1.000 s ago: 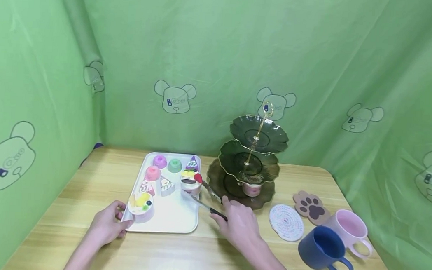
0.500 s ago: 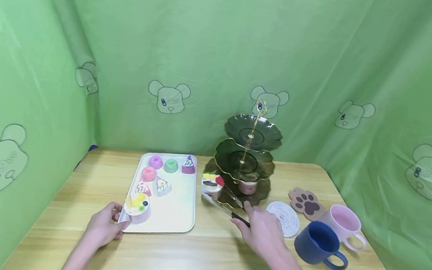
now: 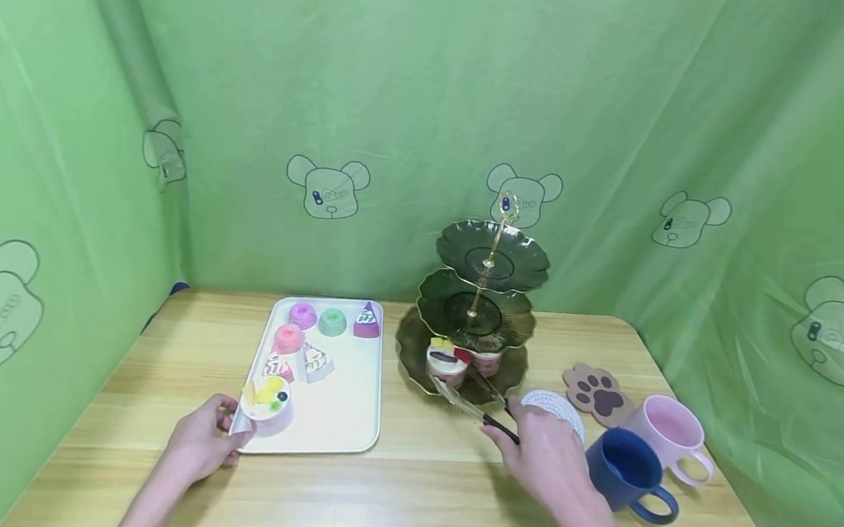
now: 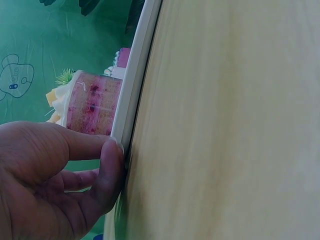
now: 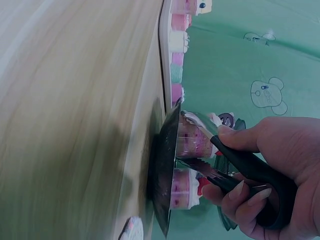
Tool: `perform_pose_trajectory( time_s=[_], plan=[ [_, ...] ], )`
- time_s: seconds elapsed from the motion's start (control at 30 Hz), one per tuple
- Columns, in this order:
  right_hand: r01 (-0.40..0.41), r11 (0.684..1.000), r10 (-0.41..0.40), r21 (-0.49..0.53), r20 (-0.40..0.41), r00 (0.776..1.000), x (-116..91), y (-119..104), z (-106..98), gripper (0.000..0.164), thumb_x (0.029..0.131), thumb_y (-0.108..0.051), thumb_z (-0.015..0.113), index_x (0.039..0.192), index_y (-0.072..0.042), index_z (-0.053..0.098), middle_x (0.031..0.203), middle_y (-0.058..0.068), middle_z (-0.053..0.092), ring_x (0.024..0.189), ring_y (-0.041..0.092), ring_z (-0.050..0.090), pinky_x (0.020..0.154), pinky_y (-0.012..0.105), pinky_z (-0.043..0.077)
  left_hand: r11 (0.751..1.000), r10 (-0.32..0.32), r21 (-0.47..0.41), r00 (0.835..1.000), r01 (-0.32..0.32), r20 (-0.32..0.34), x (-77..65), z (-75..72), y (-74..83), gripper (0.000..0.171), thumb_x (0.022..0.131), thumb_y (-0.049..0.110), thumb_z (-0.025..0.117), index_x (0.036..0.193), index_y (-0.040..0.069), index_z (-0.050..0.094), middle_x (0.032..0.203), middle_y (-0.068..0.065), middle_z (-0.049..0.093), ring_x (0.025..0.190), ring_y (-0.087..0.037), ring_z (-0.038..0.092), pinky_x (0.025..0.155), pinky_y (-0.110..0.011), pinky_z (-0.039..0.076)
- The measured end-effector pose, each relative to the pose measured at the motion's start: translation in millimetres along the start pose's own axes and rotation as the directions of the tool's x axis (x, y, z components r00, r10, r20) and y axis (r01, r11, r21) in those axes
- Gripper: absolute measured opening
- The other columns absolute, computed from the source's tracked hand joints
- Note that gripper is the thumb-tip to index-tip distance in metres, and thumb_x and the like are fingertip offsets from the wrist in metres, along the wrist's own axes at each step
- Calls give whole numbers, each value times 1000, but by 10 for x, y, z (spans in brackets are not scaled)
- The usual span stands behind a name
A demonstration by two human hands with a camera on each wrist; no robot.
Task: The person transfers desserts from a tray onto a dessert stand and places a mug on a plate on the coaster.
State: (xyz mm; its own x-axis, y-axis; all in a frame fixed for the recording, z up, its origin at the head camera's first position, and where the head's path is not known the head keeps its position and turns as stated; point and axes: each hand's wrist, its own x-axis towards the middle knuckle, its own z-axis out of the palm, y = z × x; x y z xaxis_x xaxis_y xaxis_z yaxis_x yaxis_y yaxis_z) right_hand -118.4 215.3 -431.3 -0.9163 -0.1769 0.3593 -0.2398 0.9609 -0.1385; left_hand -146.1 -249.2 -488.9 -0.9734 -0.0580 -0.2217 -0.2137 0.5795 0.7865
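Note:
My left hand (image 3: 201,439) pinches the near left corner of a white tray (image 3: 344,408), beside a fruit-topped cake cup (image 3: 269,411). In the left wrist view, thumb and fingertip meet at the tray's rim. My right hand (image 3: 551,457) grips black-handled tongs (image 5: 245,162) with metal tips. Those tips lie on either side of a cake cup (image 5: 192,137) with a dark cookie and red fruit, at the lowest plate (image 3: 407,359) of a three-tier stand. A second cake cup (image 5: 181,187) sits right beside it on that plate.
Small round cakes (image 3: 289,338) and cake slices (image 3: 317,363) stand on the tray. Above the lowest plate hang the middle plate (image 3: 442,297) and top plate (image 3: 524,262). At right lie a round coaster (image 3: 553,402), a paw coaster (image 3: 598,395), a blue mug (image 3: 620,469) and a pink mug (image 3: 673,432).
My right hand has carried the cookie-topped cake cup in the tongs from the tray rightward to the stand's lowest plate. My left hand has stayed at the tray corner.

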Motion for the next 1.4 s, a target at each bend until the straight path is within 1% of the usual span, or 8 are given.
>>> perform_pose_trajectory(
  time_s=[0.1, 0.27, 0.57, 0.67, 0.87, 1.07, 1.23, 1.4],
  plan=[
    [8, 1000, -8, -24, -7, 1000, 4, 48, 12, 44, 88, -45, 86, 104, -7, 70, 75, 15, 70, 62, 40, 67, 44, 56, 54, 1000, -1, -1, 1000, 1, 1, -8, -2, 10, 51, 91, -5, 75, 134, -12, 48, 100, -18, 59, 71, -20, 65, 58, -29, 66],
    [12, 999, -13, -42, -19, 1000, 19, 106, 46, 42, 86, -45, 87, 93, -10, 65, 66, 11, 63, 56, 37, 63, 42, 54, 49, 1000, -5, 3, 1000, 5, 4, -18, -3, 27, 52, 91, -4, 75, 134, -12, 47, 101, -18, 59, 71, -21, 65, 58, -29, 66],
    [11, 1000, -13, -28, -39, 999, 48, 192, 110, 43, 85, -42, 89, 86, -10, 61, 62, 7, 56, 51, 32, 56, 38, 48, 43, 1000, -5, 6, 1000, 5, 3, -18, -6, 25, 51, 92, -4, 75, 134, -12, 48, 101, -18, 59, 72, -20, 66, 59, -29, 66],
    [-3, 1000, 2, -22, -35, 999, 53, 219, 122, 43, 86, -42, 88, 87, -8, 61, 62, 9, 57, 51, 34, 57, 37, 48, 43, 1000, -6, 8, 1000, 6, 4, -20, -7, 25, 51, 91, -4, 75, 134, -12, 48, 101, -17, 59, 72, -21, 65, 59, -29, 66],
    [-24, 1000, 23, -14, -37, 999, 75, 273, 143, 42, 86, -40, 89, 92, -6, 65, 66, 14, 62, 55, 40, 62, 38, 51, 48, 1000, -9, 6, 1000, 9, 3, -15, -6, 29, 51, 92, -4, 75, 135, -12, 48, 102, -18, 59, 73, -21, 65, 59, -29, 66],
    [-41, 999, 41, -20, -28, 999, 93, 297, 136, 44, 86, -41, 89, 89, -6, 63, 67, 15, 61, 57, 40, 62, 38, 51, 48, 1000, 1, 8, 1000, -1, 0, -9, -5, 18, 51, 91, -4, 76, 134, -11, 48, 102, -18, 59, 72, -21, 65, 58, -29, 66],
    [-54, 998, 54, -15, -13, 998, 102, 299, 118, 44, 86, -41, 88, 86, -7, 61, 67, 13, 59, 58, 38, 62, 38, 49, 47, 1000, 3, 8, 1000, -3, -1, 4, -4, 2, 52, 91, -3, 76, 135, -12, 48, 101, -18, 59, 71, -21, 65, 58, -29, 66],
    [-86, 996, 87, -17, 21, 996, 80, 296, 96, 46, 86, -45, 87, 96, -5, 68, 70, 11, 60, 60, 34, 62, 41, 48, 48, 1000, -1, 6, 1000, 1, -4, -6, 2, -17, 53, 91, -4, 76, 135, -12, 48, 101, -18, 59, 70, -21, 65, 58, -29, 66]
  ],
)
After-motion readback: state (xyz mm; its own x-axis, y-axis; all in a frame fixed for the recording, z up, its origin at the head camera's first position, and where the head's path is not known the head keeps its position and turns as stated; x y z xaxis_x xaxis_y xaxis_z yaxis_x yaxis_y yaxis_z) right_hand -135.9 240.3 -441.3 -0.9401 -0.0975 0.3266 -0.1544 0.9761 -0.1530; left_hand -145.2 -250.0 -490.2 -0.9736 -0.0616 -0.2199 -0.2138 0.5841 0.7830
